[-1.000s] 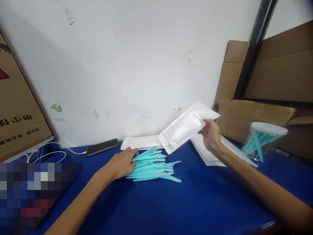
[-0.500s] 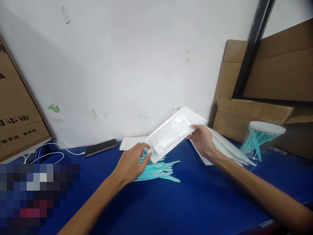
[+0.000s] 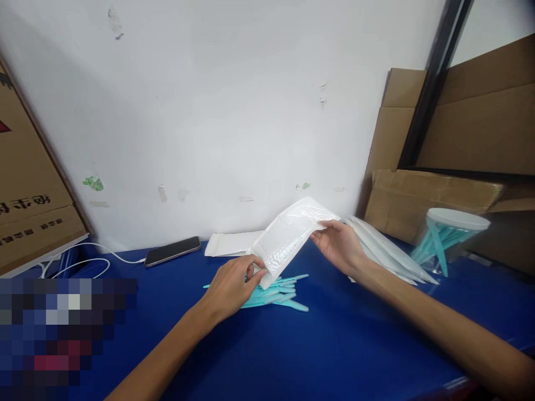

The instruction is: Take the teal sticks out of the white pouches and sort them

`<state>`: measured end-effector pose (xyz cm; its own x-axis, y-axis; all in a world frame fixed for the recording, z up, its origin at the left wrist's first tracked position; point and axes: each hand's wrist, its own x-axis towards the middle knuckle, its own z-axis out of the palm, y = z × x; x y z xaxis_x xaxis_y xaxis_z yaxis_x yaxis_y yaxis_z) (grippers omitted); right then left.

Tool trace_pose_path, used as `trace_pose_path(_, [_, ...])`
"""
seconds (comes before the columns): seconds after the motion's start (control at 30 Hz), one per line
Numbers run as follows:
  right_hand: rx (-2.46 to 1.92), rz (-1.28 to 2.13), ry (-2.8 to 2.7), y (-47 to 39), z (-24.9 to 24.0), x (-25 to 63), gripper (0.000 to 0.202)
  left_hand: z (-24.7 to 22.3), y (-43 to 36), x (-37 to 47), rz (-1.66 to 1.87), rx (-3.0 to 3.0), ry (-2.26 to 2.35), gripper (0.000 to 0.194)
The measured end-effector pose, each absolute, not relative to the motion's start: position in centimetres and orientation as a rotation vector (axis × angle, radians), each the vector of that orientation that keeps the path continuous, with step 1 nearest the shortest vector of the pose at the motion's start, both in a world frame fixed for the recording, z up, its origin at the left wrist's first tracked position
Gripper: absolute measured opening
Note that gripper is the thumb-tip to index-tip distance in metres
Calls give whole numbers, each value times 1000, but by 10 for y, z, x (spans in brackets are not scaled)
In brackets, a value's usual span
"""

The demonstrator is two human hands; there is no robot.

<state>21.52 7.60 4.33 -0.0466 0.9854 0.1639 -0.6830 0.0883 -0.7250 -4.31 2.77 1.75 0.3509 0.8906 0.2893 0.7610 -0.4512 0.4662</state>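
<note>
A white padded envelope (image 3: 288, 236) is held tilted above the blue table, its surface shiny and crinkled. My left hand (image 3: 236, 284) pinches its lower left end between thumb and fingers. The upper right edge is gripped by my right hand (image 3: 338, 245), thumb on top. Several turquoise sticks (image 3: 284, 295) lie in a pile beneath the envelope's lower end, partly hidden by my left hand. Behind them, against the wall, another white envelope (image 3: 234, 244) lies flat. More white envelopes (image 3: 384, 250) are stacked to the right, partly behind my right hand.
A phone (image 3: 173, 252) with a white cable (image 3: 100, 245) lies at the back left. A clear container with a white lid (image 3: 458, 218) and turquoise sticks inside stands at the right. Cardboard boxes (image 3: 430, 189) flank the blue table (image 3: 267, 356).
The envelope has come down slightly and bends more. My left hand has moved a little right and down and pinches its end; my right hand has shifted slightly left.
</note>
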Motion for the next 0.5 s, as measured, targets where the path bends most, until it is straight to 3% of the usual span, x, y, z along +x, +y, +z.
trace_pose_path(0.5, [-475, 1480, -871, 75, 44, 218, 10, 7, 28, -38, 674, 2412, 1529, 23])
